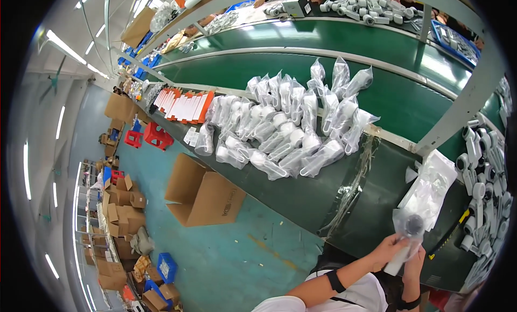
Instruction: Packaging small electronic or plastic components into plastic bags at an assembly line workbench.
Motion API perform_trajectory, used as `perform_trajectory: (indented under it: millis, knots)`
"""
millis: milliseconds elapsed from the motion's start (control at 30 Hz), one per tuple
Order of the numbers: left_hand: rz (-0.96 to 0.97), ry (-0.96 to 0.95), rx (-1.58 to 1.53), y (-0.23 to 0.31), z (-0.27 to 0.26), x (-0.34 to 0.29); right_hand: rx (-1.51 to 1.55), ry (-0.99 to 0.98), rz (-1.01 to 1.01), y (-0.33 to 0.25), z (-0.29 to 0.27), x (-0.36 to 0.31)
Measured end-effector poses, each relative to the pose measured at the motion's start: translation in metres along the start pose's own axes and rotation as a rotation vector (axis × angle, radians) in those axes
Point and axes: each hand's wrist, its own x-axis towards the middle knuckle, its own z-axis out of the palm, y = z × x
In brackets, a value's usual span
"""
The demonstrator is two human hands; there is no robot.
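Near the bench's front edge, my left hand (391, 247) is closed around a white handheld device (397, 262) with a straight handle and a round grey head. The head end sits inside a clear plastic bag (413, 226), while the handle's lower end sticks out toward me. My right hand (413, 264) is closed on the bag's side, close to the handle; its fingers are partly hidden. Just beyond the hands lies a stack of flat clear bags (433, 177). To their right rests a yellow and black cutter knife (449, 234).
Loose grey-white devices (479, 191) are heaped at the right. Many bagged devices (285, 134) cover the bench's middle, beside orange-and-white flat boxes (186, 105). A green conveyor (393, 104) runs behind a metal post (458, 104). An open carton (202, 196) stands on the floor.
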Motion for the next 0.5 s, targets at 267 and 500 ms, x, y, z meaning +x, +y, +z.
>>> perform_trajectory:
  millis: [267,500]
  knots:
    - [-0.128,0.118,-0.315,0.029,-0.008,-0.003,-0.330,0.053,-0.379,-0.022,-0.005,-0.007]
    - [-0.063,0.129,-0.199,0.075,-0.008,-0.014,-0.412,0.101,-0.531,-0.024,0.018,-0.035]
